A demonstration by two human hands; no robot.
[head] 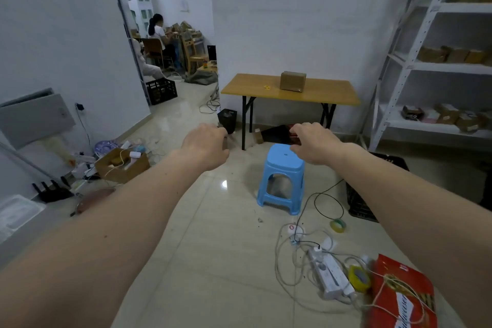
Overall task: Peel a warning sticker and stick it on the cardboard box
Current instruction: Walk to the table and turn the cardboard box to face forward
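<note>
I stood in a cluttered white-walled storeroom, looking across a glossy tiled floor [213, 234] toward a wooden bench [290, 93] against the far wall. A tall white shelving unit [431, 66] holding small packages stood to its right. On the bench sat the cardboard box [292, 80], closed and upright, and just beside it to the left lay a small yellow item, probably the warning sticker [267, 86], though it was too small to be sure. Both were well out of reach. I judged the box light and stiff, with flat faces that would take a label; the sticker would be thin, floppy and best lifted by a corner. My left hand [205, 145] and right hand [312, 142] were stretched forward, well apart, palms down, fingers curled; neither appeared to hold anything, though the fingertips were hidden. A blue plastic stool [283, 173] stood in my way. Trailing cables and a power strip [328, 277] lay on the floor to my right, a trip hazard, with tape rolls [359, 278] nearby.
</note>
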